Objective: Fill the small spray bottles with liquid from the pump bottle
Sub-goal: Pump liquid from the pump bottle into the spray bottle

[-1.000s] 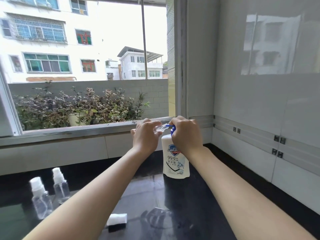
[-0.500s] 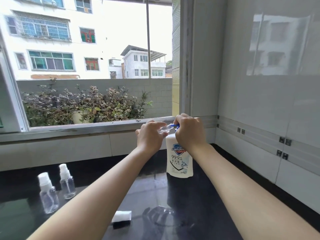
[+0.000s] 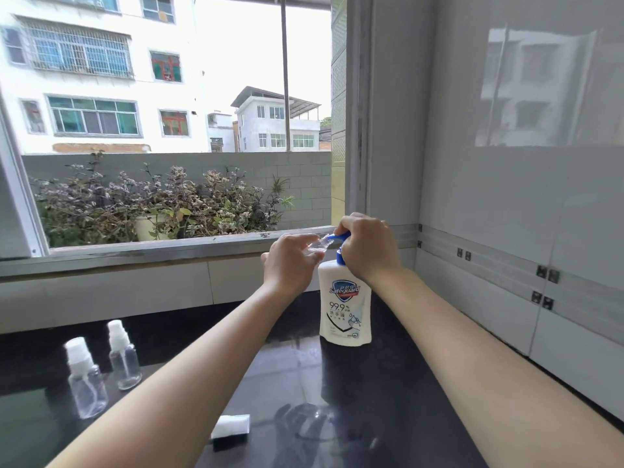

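Head view: I log pump bottle [image 3: 345, 309] upright on dark counter [image 3: 398, 407]. Right hand [image 3: 366, 246] curled over blue pump head [image 3: 341, 236], pressing down. Left hand [image 3: 290, 261] just left of pump bottle, pinching open spray bottle [image 3: 316, 246], tilted, mouth at nozzle.

I judge open spray bottle light, thin-walled, slick once soaped; hold by body, gently. Pump bottle heavier, stiff, stable.

Near capped bottle [image 3: 87, 383] and far capped bottle [image 3: 123, 356] stand well left of pump bottle. Small white piece [image 3: 231, 425], likely removed spray top, lies in front of pump bottle.
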A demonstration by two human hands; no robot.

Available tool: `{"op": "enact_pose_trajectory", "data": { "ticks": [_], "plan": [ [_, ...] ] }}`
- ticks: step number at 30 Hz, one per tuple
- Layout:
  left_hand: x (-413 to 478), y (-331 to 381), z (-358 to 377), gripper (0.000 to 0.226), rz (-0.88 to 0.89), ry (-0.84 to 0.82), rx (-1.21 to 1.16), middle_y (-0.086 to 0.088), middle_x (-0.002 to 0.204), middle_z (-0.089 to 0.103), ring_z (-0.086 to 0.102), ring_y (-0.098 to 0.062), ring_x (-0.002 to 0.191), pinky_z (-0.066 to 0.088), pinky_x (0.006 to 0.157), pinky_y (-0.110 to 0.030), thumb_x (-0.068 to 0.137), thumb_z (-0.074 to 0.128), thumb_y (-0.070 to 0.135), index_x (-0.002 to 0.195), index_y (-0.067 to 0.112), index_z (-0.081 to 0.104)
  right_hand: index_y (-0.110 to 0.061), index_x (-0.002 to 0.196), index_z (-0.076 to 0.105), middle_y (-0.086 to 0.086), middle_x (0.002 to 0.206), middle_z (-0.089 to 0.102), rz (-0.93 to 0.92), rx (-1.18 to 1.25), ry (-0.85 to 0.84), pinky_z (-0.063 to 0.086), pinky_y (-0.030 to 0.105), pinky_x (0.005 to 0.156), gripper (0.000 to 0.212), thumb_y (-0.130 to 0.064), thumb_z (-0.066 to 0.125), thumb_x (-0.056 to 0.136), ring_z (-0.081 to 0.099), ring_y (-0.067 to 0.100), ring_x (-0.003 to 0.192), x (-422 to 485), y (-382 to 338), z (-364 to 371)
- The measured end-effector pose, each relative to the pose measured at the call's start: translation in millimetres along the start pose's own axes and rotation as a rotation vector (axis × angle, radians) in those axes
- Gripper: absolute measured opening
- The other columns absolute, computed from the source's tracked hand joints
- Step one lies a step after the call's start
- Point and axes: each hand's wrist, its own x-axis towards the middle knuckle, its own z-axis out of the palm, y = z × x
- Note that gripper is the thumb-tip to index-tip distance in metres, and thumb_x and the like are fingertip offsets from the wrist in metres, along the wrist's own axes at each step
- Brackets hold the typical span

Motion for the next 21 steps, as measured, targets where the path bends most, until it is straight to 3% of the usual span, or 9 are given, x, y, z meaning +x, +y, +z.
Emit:
{"op": "enact_pose_trajectory", "data": {
  "ticks": [7,12,15,17,21],
  "plan": [
    [-4,-4,1,0.035,-0.023,-0.029,-0.006,-0.003,0.117,0.068,0.058,-0.022,0.112,0.037,0.103,-0.044,0.080,0.070,0.029,0.114,0.025,0.067,-0.008,0.098,0.065,0.006,0.099,0.068,0.016,-0.017,0.030,0.050,0.037,0.076,0.025,0.001,0.047,0.083,0.059,0.028,0.086,-24,3,12],
    [-4,3,-2,0.037,-0.017,-0.017,-0.044,-0.006,0.116,0.069,0.061,-0.021,0.109,0.040,0.102,-0.045,0.080,0.069,0.028,0.117,0.024,0.065,-0.008,0.085,0.065,0.006,0.084,0.065,-0.025,-0.048,-0.003,0.048,0.038,0.080,0.022,0.002,0.046,0.082,0.055,0.022,0.071,-1,-2,1],
    [-3,4,-2,0.036,-0.022,-0.030,-0.055,-0.007,0.114,0.070,0.061,-0.021,0.108,0.041,0.101,-0.045,0.079,0.070,0.028,0.115,0.023,0.066,-0.008,0.081,0.063,0.003,0.076,0.061,-0.012,-0.061,0.039,0.044,0.033,0.069,0.022,0.004,0.045,0.079,0.051,0.020,0.065,-1,-1,4],
    [-5,1,-1,0.035,-0.027,-0.038,-0.052,-0.005,0.112,0.070,0.061,-0.021,0.107,0.040,0.102,-0.045,0.079,0.071,0.028,0.113,0.024,0.067,-0.008,0.083,0.062,0.001,0.075,0.058,-0.013,-0.086,0.058,0.038,0.028,0.066,0.021,0.005,0.046,0.078,0.049,0.018,0.066,-10,0,11],
    [-9,-2,-1,0.035,-0.035,-0.039,-0.066,-0.006,0.113,0.070,0.061,-0.021,0.106,0.040,0.102,-0.046,0.079,0.070,0.030,0.114,0.025,0.067,-0.008,0.085,0.062,0.003,0.079,0.060,-0.026,-0.087,0.030,0.044,0.031,0.072,0.021,0.004,0.046,0.080,0.048,0.016,0.068,-13,-1,11]
  ]
}}
